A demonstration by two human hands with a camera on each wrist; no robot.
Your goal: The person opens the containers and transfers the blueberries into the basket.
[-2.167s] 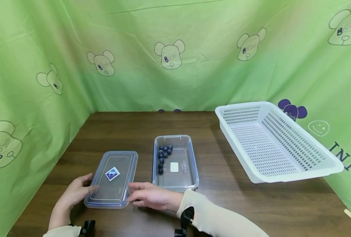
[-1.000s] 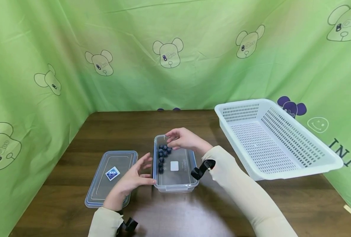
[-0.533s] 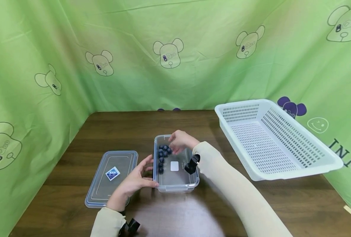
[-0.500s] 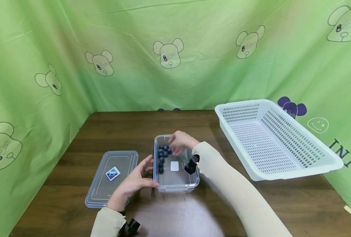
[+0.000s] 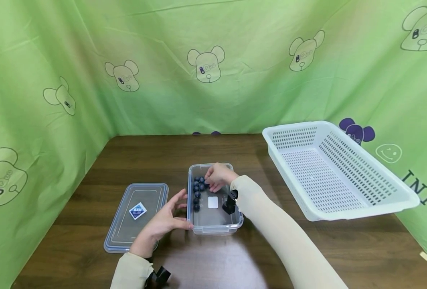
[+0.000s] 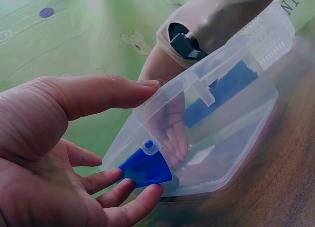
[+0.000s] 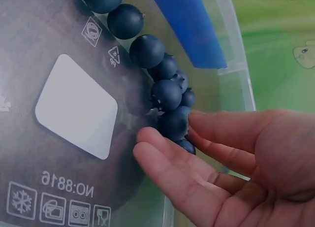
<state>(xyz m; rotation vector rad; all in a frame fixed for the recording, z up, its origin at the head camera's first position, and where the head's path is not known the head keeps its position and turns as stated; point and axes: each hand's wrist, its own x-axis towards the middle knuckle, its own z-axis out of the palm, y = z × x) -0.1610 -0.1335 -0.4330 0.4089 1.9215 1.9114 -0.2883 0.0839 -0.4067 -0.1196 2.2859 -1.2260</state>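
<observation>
A clear plastic food container (image 5: pixel 215 230) with blue side latches stands lidless on the table, a row of blueberries (image 5: pixel 197 194) along its left wall. My right hand (image 5: pixel 220 176) reaches inside at the far end. In the right wrist view, its thumb and fingertips pinch a blueberry (image 7: pixel 173 122) at the end of the row. My left hand (image 5: pixel 162 222) steadies the container's left side with spread fingers. In the left wrist view, its fingertips touch the blue latch (image 6: pixel 145 170), and the thumb lies at the rim. Left of the container, partly behind my left wrist, lies its lid (image 5: pixel 123 233).
A white slotted basket (image 5: pixel 289 176) stands on the right of the brown wooden table (image 5: pixel 155 160). Green patterned cloth (image 5: pixel 162 108) hangs behind and at the sides.
My left hand has gone from the lid to the container's side. The right hand has moved from the lid into the container, down to the blueberries, its fingers closing together.
</observation>
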